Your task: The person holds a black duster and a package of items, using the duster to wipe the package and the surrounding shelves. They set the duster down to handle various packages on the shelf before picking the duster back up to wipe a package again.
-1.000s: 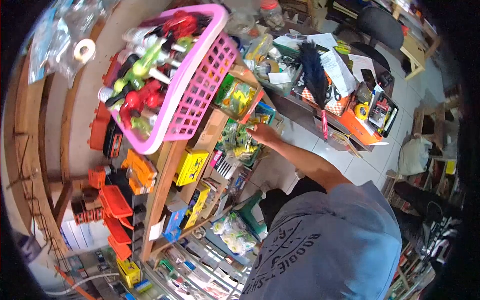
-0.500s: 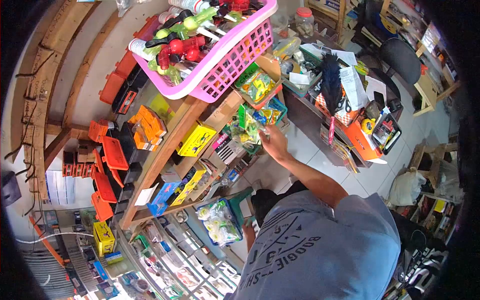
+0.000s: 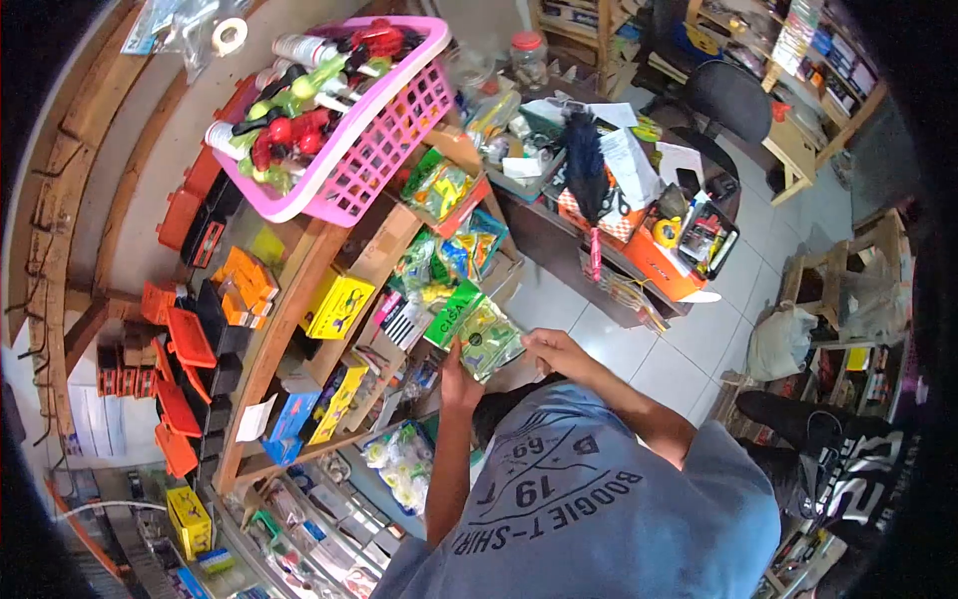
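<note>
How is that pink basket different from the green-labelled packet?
Size: the pink basket is far larger than the packet.
Build: the basket has lattice walls and an open top; the packet is flat, with a clear front.
Place: the basket sits atop the shelf; the left hand holds the packet.
Both show their contents.

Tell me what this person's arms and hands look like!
The left hand and right hand are bare, with no gloves to be seen. The forearms are uncovered too, below the short sleeves of a blue-grey T-shirt with dark printed letters and numbers.
</note>
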The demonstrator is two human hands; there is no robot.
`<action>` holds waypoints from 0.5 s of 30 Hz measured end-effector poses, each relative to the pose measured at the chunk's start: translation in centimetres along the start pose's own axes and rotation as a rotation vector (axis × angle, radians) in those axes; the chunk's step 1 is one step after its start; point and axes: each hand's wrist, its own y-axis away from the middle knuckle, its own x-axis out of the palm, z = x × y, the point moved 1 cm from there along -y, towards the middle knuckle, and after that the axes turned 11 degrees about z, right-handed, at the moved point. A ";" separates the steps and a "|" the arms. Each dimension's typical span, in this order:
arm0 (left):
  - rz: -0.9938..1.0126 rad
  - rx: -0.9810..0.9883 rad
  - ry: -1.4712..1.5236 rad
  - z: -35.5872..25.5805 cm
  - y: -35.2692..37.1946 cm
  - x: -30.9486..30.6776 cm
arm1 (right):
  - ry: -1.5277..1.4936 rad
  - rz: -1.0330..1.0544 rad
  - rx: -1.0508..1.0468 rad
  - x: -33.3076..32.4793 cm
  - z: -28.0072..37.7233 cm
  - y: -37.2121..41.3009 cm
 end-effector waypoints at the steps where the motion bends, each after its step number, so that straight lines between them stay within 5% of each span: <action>1: -0.022 -0.012 0.049 0.3 0.6 0.6 | 0.120 -0.047 -0.188 -1.8 -0.9 -0.2; 2: -0.047 -0.025 0.098 0.7 1.4 0.8 | 0.241 -0.093 -0.371 -2.4 0.3 0.2; 3: -0.066 -0.050 0.126 1.2 1.8 0.0 | 0.187 -0.306 -0.180 -4.0 1.4 0.9; 5: -0.072 -0.033 0.126 2.1 3.0 -0.5 | 0.380 -0.777 -0.299 -8.9 0.0 -0.7; 10: -0.168 0.107 0.282 3.6 6.0 -4.6 | 0.579 -1.192 -0.299 -15.2 1.7 -2.5; 12: -0.202 0.143 0.249 3.5 7.1 -5.5 | 0.616 -1.224 -0.398 -17.9 0.7 -5.1; 15: -0.294 0.185 0.266 2.7 8.5 -5.9 | -0.106 -0.633 0.020 -19.5 1.5 -7.3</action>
